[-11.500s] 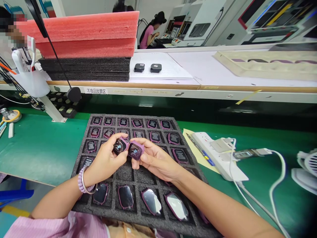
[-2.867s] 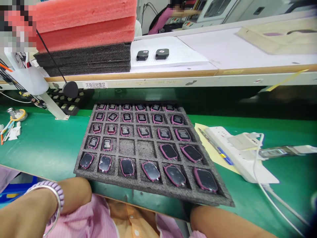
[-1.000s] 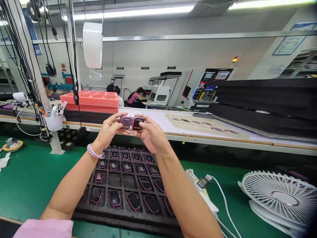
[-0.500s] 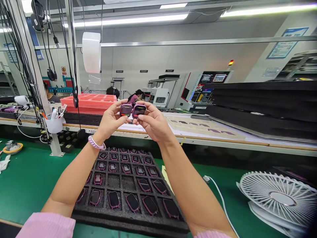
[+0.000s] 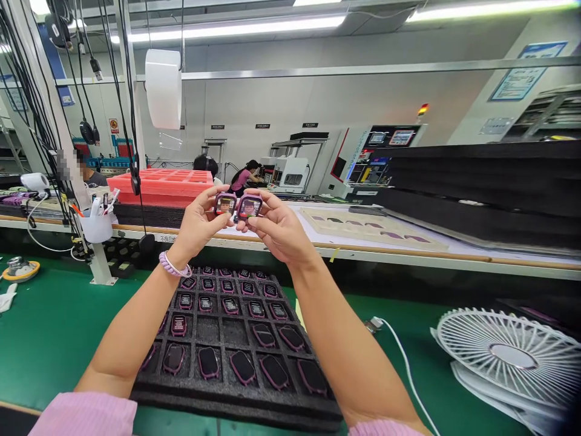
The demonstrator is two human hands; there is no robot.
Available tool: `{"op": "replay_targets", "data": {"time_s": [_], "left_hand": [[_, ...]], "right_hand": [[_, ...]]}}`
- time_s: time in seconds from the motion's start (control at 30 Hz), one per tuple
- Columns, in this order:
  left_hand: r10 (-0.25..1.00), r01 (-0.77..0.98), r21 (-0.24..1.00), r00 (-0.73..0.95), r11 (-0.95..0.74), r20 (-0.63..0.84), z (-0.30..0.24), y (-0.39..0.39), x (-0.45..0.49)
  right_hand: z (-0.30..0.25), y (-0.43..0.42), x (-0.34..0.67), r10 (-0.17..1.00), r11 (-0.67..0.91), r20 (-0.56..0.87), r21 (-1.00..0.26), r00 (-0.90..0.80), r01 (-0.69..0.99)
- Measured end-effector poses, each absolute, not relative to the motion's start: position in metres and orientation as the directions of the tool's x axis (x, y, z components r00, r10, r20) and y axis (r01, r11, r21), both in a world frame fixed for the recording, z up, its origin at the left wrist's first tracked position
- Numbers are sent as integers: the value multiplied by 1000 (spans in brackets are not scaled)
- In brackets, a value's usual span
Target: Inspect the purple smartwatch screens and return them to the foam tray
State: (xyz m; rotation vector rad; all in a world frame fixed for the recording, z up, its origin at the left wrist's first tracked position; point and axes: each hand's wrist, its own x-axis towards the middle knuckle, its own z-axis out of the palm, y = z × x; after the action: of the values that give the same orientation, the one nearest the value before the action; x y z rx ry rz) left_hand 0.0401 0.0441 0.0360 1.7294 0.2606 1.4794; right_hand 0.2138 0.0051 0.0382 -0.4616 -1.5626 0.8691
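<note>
I hold two purple watch bodies side by side at chest height, screens lit and facing me. My left hand [image 5: 198, 223] pinches the left watch body [image 5: 225, 204]. The right watch body [image 5: 249, 207] sits in the fingers of my right hand [image 5: 276, 230]. The two touch edge to edge. Below my arms lies a black foam tray [image 5: 213, 396] on the green bench, its pockets filled with several more purple watch bodies [image 5: 240, 366]; two pockets in the fourth row are bare.
A white fan [image 5: 508, 357] lies at the right. A white cable [image 5: 402, 363] runs beside the tray. Pink foam trays [image 5: 166, 184] on black ones stand on the shelf behind. A white cup with tools [image 5: 96, 225] is at left. Other people work far back.
The screens now show pictures instead of coloured bars. Both hands came down slightly with the two watch bodies. Earlier they had lifted them from the tray as my view rose.
</note>
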Motion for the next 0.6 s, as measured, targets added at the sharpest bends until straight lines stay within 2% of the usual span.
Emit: {"op": "replay_targets", "data": {"time_s": [0.6], "left_hand": [[688, -348, 753, 313, -558, 655, 2, 39, 34]], "right_hand": [[2, 13, 210, 771, 532, 602, -787, -205, -313]]}}
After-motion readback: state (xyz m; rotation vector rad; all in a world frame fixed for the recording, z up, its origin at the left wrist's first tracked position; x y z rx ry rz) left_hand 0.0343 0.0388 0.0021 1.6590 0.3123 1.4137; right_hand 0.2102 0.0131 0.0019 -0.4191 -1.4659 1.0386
